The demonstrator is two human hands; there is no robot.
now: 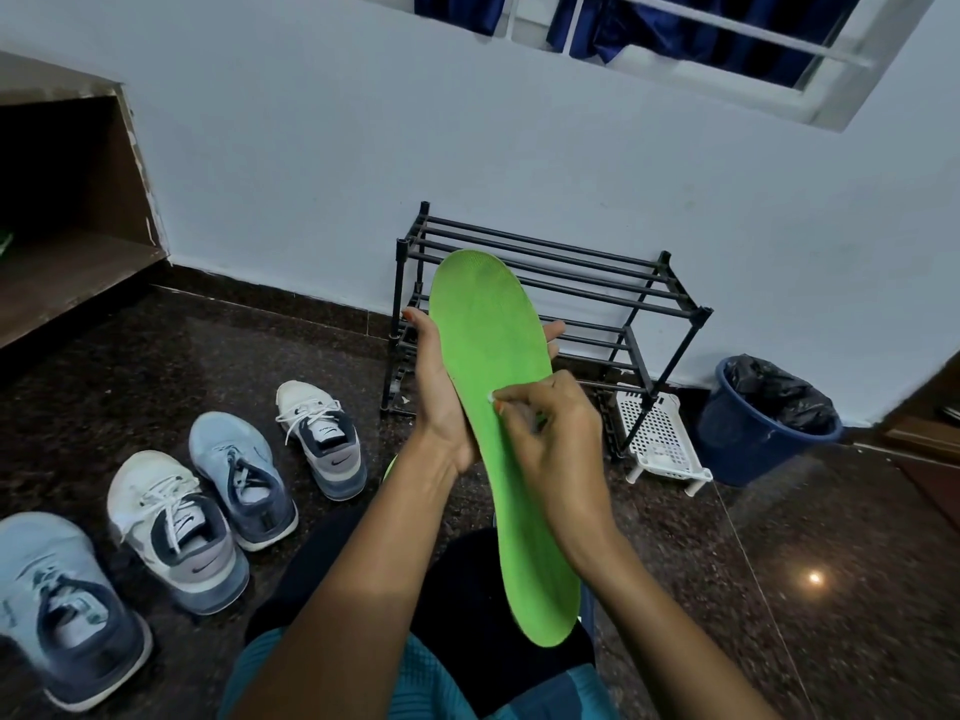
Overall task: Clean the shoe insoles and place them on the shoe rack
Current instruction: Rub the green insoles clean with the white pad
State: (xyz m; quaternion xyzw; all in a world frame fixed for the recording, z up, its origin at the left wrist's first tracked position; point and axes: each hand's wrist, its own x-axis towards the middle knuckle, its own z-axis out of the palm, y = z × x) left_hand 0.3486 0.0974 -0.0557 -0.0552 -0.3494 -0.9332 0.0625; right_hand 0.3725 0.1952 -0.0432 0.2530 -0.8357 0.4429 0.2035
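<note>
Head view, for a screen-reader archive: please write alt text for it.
A person's left hand holds a green insole toe end up while the right hand pinches a small white scrap against its surface. Behind it stands a black shoe rack by the wall; four sneakers sit on the dark floor to the left, a blue bin to the right.

Green insole [498, 387] matte, foam-like, finely textured; shoe rack [613, 283] dark metal-look bars; floor [810, 574] glossy speckled stone; basket [662, 439] white perforated plastic.
</note>
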